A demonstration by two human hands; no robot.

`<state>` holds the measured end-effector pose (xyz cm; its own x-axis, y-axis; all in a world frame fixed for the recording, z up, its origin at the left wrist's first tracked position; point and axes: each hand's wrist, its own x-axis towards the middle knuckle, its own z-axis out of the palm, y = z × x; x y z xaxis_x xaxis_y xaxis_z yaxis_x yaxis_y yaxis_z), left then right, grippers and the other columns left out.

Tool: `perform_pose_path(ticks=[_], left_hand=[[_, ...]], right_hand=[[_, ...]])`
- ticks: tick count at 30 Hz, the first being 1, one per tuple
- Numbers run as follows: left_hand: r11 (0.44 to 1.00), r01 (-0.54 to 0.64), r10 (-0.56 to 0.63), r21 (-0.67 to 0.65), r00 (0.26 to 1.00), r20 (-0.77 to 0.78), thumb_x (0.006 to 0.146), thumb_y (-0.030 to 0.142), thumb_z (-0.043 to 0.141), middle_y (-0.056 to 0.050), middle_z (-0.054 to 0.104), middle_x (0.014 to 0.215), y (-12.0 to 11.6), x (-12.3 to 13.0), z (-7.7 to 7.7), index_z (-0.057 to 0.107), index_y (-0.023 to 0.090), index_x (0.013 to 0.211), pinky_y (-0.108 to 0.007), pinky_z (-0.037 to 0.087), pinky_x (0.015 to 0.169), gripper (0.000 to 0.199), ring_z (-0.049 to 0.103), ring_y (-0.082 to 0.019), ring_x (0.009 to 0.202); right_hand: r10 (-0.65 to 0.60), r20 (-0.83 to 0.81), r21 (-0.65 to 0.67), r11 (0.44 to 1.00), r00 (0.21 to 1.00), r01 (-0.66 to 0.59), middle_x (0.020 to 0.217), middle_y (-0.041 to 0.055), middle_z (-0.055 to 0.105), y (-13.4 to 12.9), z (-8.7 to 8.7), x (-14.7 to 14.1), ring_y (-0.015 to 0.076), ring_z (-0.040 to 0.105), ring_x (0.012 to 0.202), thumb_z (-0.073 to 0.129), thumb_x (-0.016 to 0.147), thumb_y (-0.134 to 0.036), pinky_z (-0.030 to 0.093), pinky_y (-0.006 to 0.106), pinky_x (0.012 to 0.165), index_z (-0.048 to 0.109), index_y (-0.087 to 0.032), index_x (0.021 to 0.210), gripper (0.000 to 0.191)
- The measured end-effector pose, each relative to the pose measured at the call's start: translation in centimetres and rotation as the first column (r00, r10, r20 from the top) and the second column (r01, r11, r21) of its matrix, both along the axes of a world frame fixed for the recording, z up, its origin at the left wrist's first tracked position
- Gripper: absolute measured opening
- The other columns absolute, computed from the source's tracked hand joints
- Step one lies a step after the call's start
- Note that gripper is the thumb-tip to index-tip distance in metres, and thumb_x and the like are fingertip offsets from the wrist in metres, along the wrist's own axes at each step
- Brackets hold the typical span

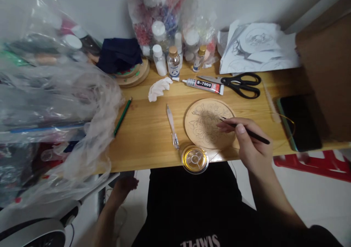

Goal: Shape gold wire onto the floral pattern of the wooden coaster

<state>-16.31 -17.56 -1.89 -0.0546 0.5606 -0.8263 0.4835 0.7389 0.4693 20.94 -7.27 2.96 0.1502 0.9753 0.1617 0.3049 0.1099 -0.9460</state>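
Note:
A round wooden disc (201, 130) with a pencilled flower pattern lies at the table's front edge. My right hand (251, 141) is closed round a slim black tool (256, 135), its pointed metal tip over the disc's right part. Just below the disc sits a clear spool of yellow thread (195, 160), partly over the edge. To the left of the disc is a white pen (172, 124). My left hand (124, 190) hangs below table height at the lower left; its fingers look curled, and what they hold, if anything, is hidden.
Black-handled scissors (241, 84), a B-7000 glue tube (204, 86), small bottles (173, 62) and crumpled tissue (159, 88) lie behind the disc. A phone (300, 122) is at the right, a green pencil (123, 116) and plastic bags (90, 104) at the left. Drawn papers (257, 49) stand behind.

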Motion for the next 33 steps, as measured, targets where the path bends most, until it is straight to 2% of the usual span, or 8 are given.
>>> perform_pose_path(ticks=[4,6,10,13,16,29,31,33], left_hand=[[0.985,-0.113,0.048,0.131,0.907,0.418,0.078,0.032,0.079,0.001,0.062,0.063,-0.2,1.0,3.5,0.064,0.015,0.065,-0.021,0.049,0.061,0.026,0.059,-0.010,0.063],[0.928,-0.280,-0.032,0.246,0.598,0.801,0.079,0.023,0.077,0.000,0.064,0.063,1.5,3.7,5.0,0.067,0.015,0.069,-0.019,0.047,0.057,0.016,0.061,-0.010,0.061],[0.871,-0.431,-0.045,0.237,0.410,0.911,0.077,0.040,0.080,0.003,0.057,0.056,6.9,11.2,6.1,0.058,0.016,0.064,-0.018,0.046,0.052,0.034,0.055,-0.007,0.050],[0.864,-0.503,0.141,-0.008,0.228,0.963,0.080,0.036,0.078,0.004,0.057,0.061,9.4,15.5,6.4,0.058,0.014,0.068,-0.016,0.048,0.062,0.032,0.056,-0.005,0.057],[0.862,-0.490,0.226,-0.130,0.143,0.964,0.076,0.034,0.081,0.004,0.056,0.062,9.4,17.1,6.6,0.059,0.013,0.069,-0.016,0.046,0.059,0.031,0.054,-0.004,0.055],[0.861,-0.492,0.253,-0.126,0.200,0.946,0.077,0.043,0.077,0.004,0.051,0.061,8.3,17.0,6.3,0.056,0.015,0.071,-0.019,0.044,0.057,0.035,0.051,-0.006,0.055],[0.894,-0.448,0.168,0.018,0.372,0.913,0.076,0.060,0.070,0.006,0.041,0.056,7.5,15.7,6.0,0.043,0.019,0.064,-0.020,0.044,0.054,0.051,0.046,-0.006,0.051],[0.937,-0.190,-0.055,0.292,0.747,0.662,0.073,0.090,0.038,0.006,0.028,0.046,6.1,13.1,5.2,0.027,0.021,0.054,-0.023,0.042,0.047,0.072,0.037,-0.007,0.041]], right_hand=[[0.106,-0.067,0.010,0.994,0.992,-0.105,0.095,0.0008,0.072,-0.2,0.6,-1.8,0.0130,0.070,0.086,0.052,0.097,-0.025,0.058,0.028,0.078,0.069,-0.027,0.107,0.020],[0.240,-0.076,0.012,0.971,0.968,-0.239,0.098,0.0012,0.073,-0.5,1.5,-3.3,0.0143,0.070,0.091,0.053,0.096,-0.023,0.058,0.029,0.080,0.068,-0.027,0.109,0.020],[0.434,-0.030,0.043,0.901,0.901,-0.432,0.104,0.0014,0.071,-1.2,3.1,-5.8,0.0134,0.068,0.097,0.054,0.094,-0.020,0.058,0.028,0.083,0.065,-0.026,0.113,0.023],[0.380,0.025,0.053,0.923,0.925,-0.381,0.112,0.0025,0.068,-1.7,3.3,-6.1,0.0146,0.065,0.106,0.056,0.092,-0.018,0.055,0.030,0.091,0.062,-0.027,0.117,0.027],[0.322,0.001,0.007,0.947,0.947,-0.322,0.117,0.0041,0.066,-2.1,2.8,-5.6,0.0164,0.063,0.112,0.057,0.092,-0.018,0.053,0.034,0.096,0.060,-0.026,0.119,0.028],[0.402,0.005,0.020,0.915,0.915,-0.402,0.115,0.0016,0.068,-2.4,2.6,-5.6,0.0126,0.064,0.108,0.056,0.093,-0.016,0.055,0.027,0.092,0.061,-0.028,0.119,0.029],[0.394,0.026,0.009,0.919,0.919,-0.394,0.114,0.0023,0.068,-2.4,2.4,-5.4,0.0136,0.065,0.108,0.056,0.093,-0.018,0.055,0.029,0.093,0.062,-0.027,0.118,0.027],[0.373,0.041,-0.013,0.928,0.927,-0.372,0.114,0.0033,0.069,-2.4,2.1,-5.0,0.0145,0.066,0.106,0.056,0.093,-0.020,0.056,0.030,0.091,0.062,-0.027,0.116,0.025]])
